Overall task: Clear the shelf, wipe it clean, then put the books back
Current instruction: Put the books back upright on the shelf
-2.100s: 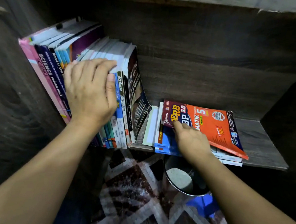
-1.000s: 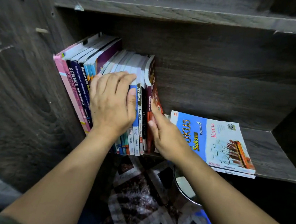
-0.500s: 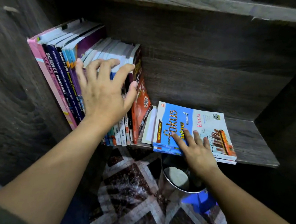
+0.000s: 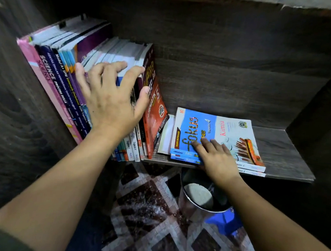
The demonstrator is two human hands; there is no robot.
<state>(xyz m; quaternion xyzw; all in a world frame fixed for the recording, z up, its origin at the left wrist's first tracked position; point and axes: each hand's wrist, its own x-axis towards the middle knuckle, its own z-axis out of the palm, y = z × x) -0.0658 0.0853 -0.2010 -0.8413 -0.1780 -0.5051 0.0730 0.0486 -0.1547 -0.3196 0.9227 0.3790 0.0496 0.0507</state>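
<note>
Although much of the view was taken up by two bare forearms, a patterned brown-and-cream tiled floor (image 4: 152, 215) could be seen nearest, below the shelf edge. On it a round metal bucket (image 4: 185, 204) was stood, partly under the shelf, with a pale rounded lump (image 4: 198, 193) lying inside; what the lump was could not be told. A blue plastic object (image 4: 224, 222) was seen just beside the bucket.

Further in, the right hand (image 4: 216, 158) was laid on a blue paperback titled Fokus (image 4: 210, 129), its fingers (image 4: 199, 145) straight and close together on the cover near the front edge, nothing being pinched. That book was lying flat on top of a short stack of flat paperbacks (image 4: 253, 171) on the dark wooden shelf board (image 4: 285, 153), probably so that it could be slid or lifted next.

To the left, the left hand (image 4: 110, 103) was pressed with spread fingers (image 4: 131, 75) against a row of leaning schoolbooks (image 4: 60, 70), judged to be held so that the row would not topple rightward. An orange-red mathematics book (image 4: 155, 112) was propped at the row's right end, just beside the thumb.

Behind everything, the compartment was closed off by a dark wood-grain back panel (image 4: 225, 80).
</note>
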